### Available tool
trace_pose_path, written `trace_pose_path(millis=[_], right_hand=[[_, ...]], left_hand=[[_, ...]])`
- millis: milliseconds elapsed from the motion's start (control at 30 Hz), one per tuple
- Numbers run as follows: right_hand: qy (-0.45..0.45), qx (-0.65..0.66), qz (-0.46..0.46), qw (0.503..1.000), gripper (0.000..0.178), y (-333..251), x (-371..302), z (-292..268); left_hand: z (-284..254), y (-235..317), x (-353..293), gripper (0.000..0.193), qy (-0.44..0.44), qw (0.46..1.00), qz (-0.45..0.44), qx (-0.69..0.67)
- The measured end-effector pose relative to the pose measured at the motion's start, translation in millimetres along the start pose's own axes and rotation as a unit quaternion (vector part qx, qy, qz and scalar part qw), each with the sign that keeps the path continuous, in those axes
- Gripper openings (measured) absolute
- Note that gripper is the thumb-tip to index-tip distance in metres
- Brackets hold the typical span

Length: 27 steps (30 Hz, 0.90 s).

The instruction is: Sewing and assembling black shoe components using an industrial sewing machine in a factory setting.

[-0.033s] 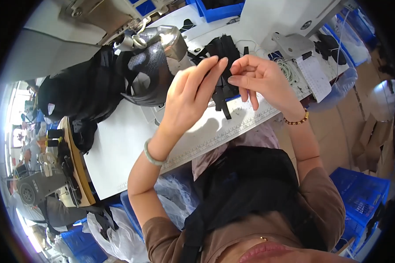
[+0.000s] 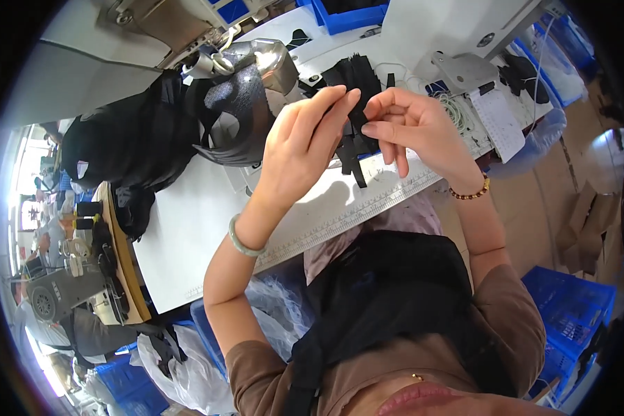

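My left hand (image 2: 301, 142), a pale bangle at its wrist, is raised over the white work table (image 2: 180, 239). Its fingers are stretched forward, two of them slightly apart, and I see nothing between them. Facing it is my right hand (image 2: 419, 128), with a beaded bracelet; its fingers are loosely bent, thumb apart from the forefinger, and no held thing shows. Beneath and behind both hands lies a stack of black fabric strips (image 2: 357, 76), with one strip end (image 2: 353, 166) hanging toward the ruler edge. Left of my left hand, black fabric (image 2: 132, 132) is bunched around the sewing machine's metal arm (image 2: 277, 66).
A printed ruler (image 2: 326, 232) runs along the table's near edge. White cord (image 2: 454, 111) and a paper sheet (image 2: 499, 125) lie on the right. Blue crates (image 2: 568, 305) stand on the floor at right; a white plastic bag (image 2: 194, 374) is at lower left.
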State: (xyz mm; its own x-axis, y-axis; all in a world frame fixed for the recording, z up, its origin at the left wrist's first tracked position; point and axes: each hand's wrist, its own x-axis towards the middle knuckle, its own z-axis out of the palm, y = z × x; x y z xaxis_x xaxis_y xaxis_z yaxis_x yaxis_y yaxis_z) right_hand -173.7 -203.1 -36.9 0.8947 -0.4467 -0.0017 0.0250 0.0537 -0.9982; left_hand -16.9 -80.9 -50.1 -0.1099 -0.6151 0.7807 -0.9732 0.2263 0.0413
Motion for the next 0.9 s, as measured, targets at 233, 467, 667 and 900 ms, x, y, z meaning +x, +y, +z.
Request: trace_pose_path(millis=[233,467,667,900], right_hand=[[0.002,0.085,-0.085,0.993,0.014,12.6,1.9,13.7],[0.03,0.077,-0.125,0.989,0.01,25.5,6.0,29.6],[0.02,0.13,-0.109,0.985,0.011,29.1,9.4,30.8],[0.029,0.103,-0.098,0.989,0.01,30.7,12.8,34.6]], left_hand=[[-0.1,15.8,-1.2,0.028,0.013,0.949,-0.216,-0.228],[2.9,22.7,-10.8,0.023,0.048,0.886,-0.323,-0.33],[7.2,16.4,-17.6,0.016,0.05,0.905,-0.32,-0.276],[10.3,13.9,-22.6,0.014,0.06,0.918,-0.307,-0.245]])
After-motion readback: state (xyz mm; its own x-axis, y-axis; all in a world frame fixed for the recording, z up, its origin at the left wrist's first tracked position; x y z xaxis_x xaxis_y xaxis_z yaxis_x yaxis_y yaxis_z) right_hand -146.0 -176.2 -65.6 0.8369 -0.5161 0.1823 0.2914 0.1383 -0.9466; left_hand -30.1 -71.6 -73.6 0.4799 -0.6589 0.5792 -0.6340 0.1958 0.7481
